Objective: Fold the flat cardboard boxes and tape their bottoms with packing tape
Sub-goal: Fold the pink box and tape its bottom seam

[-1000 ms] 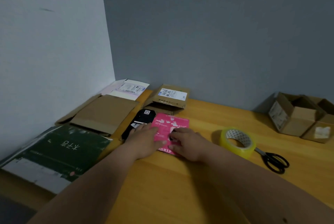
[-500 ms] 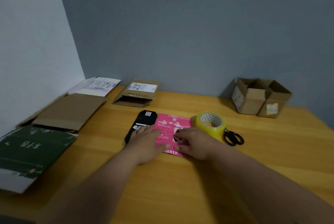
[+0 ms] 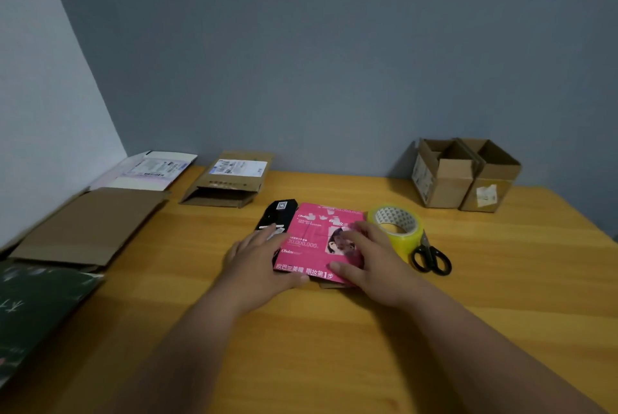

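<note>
A flat pink box [image 3: 314, 239] lies mid-tabletop [image 3: 334, 346], just left of the tape roll [image 3: 396, 224] and scissors [image 3: 431, 256]. The left hand [image 3: 264, 263] rests on its left edge, fingers straight, thumb at the near edge. The right hand [image 3: 374, 263] lies on its right side, fingers relaxed and slightly spread. Flat boxes [image 3: 90, 226] line the left; two folded boxes [image 3: 465, 176] stand by the wall.

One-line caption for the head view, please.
Both hands, left and right, rest on a flat pink box beside a tape roll and scissors.
</note>
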